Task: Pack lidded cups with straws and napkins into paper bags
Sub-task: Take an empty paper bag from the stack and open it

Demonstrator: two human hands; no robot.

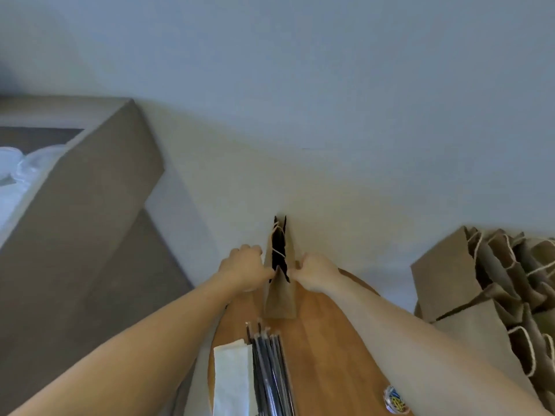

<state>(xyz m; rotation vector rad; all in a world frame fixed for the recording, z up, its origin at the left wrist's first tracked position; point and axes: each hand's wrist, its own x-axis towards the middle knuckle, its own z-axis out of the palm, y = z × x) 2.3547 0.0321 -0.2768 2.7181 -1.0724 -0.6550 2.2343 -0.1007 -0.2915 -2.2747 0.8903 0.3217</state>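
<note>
The left hand [243, 267] and right hand [315, 274] are bare, as are both forearms [168, 328].

Sole view: wide-angle cam worn on the person's head, facing fwd and steeply down along both forearms — left hand [244, 267] and right hand [315, 273] sit just below frame centre at the paper bag [279, 298], at the end of outstretched arms. Wooden table [324, 340] runs off the bottom edge; cardboard box [90, 220] at far left, stacked bags [480, 310] at far right, edges bent by the lens
</note>
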